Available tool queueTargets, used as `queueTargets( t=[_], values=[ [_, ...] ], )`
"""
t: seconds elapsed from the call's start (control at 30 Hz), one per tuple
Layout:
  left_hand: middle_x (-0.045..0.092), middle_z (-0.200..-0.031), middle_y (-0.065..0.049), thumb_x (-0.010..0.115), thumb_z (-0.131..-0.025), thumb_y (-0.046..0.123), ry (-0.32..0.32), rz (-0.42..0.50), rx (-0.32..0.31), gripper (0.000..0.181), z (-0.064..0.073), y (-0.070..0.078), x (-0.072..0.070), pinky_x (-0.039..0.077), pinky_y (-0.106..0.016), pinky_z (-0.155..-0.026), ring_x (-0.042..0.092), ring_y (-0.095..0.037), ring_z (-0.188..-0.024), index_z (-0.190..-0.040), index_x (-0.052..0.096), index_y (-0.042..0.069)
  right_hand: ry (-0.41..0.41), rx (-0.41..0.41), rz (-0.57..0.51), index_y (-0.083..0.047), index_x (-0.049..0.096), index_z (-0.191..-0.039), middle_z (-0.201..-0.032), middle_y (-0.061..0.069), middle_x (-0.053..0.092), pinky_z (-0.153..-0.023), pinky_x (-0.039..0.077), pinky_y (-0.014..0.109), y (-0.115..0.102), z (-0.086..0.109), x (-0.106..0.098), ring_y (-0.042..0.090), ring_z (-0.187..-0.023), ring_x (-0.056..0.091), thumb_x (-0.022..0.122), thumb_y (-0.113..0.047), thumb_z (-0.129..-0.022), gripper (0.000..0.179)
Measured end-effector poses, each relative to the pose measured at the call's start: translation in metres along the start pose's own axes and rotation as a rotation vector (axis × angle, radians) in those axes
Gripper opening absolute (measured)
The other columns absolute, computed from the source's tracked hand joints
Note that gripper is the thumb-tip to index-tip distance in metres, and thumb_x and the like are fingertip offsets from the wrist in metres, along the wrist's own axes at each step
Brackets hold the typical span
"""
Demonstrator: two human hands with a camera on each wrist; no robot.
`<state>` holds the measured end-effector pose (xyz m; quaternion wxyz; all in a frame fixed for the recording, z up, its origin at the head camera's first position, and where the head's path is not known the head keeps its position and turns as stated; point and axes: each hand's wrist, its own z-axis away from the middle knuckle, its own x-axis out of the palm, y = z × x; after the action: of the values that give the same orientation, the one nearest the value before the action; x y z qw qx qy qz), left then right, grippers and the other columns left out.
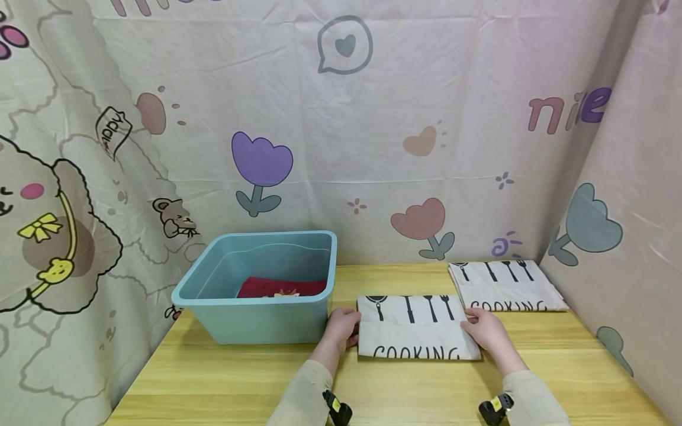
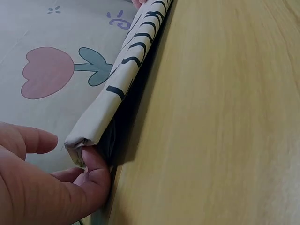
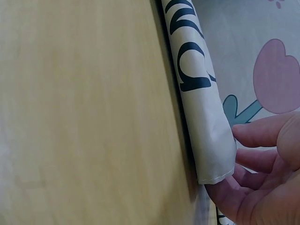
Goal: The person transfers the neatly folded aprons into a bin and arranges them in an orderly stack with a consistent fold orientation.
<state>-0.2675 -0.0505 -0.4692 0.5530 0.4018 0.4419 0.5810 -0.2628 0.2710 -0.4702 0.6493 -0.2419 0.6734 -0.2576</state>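
Observation:
A folded white cloth (image 1: 418, 328) printed with black utensils and the word COOKING lies between my two hands, its front edge close over the table. My left hand (image 1: 343, 327) holds its left end. In the left wrist view, the thumb (image 2: 97, 171) tucks under the rolled corner while the index finger stretches beside it. At the opposite end, my right hand (image 1: 486, 331) pinches the edge, with the thumb low at the corner and the fingertips (image 3: 243, 133) against the far side. The cloth's underside is hidden.
A second folded cloth (image 1: 508, 287) with the same print lies behind on the right. At the left stands a blue plastic bin (image 1: 266, 322) with a dark red cloth (image 1: 309, 288) inside. A printed curtain (image 1: 362, 130) closes off the wooden table's (image 1: 415, 393) back and sides.

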Motion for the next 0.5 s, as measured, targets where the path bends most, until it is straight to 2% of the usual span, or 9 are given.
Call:
queueTargets(
  t=[0.17,0.33,0.5],
  values=[
    [0.055,-0.083,-0.006,0.054,-0.095,0.008,-0.027,0.001,0.007,0.027,-0.0005,-0.0027,0.0003,0.047,-0.022,-0.054,0.051,-0.013,-0.066,-0.118,0.058,-0.006,-0.008,-0.001,-0.023,0.021,0.048,-0.129,-0.114,0.037,0.060,-0.091,0.047,0.055,0.0007,0.0005,-0.0004,0.050,-0.108,0.057,0.060,-0.010,-0.094,0.048],
    [0.059,-0.091,-0.008,0.055,-0.098,0.012,-0.066,0.034,-0.012,0.030,-0.0001,-0.0040,0.0002,0.049,-0.024,-0.057,0.056,-0.015,-0.072,-0.122,0.057,-0.006,-0.019,0.020,-0.072,0.020,0.047,-0.131,-0.116,0.037,0.058,-0.091,0.048,0.054,0.0014,0.0020,-0.0008,0.050,-0.109,0.056,0.059,-0.009,-0.094,0.048],
    [0.063,-0.088,-0.008,0.055,-0.099,0.014,-0.100,0.067,-0.037,0.023,-0.0008,-0.0049,-0.0008,0.051,-0.025,-0.059,0.058,-0.015,-0.073,-0.114,0.060,-0.003,-0.004,0.028,-0.112,0.020,0.047,-0.131,-0.113,0.035,0.059,-0.090,0.049,0.053,0.0047,0.0021,0.0005,0.048,-0.107,0.057,0.059,-0.006,-0.093,0.048]
  ],
)
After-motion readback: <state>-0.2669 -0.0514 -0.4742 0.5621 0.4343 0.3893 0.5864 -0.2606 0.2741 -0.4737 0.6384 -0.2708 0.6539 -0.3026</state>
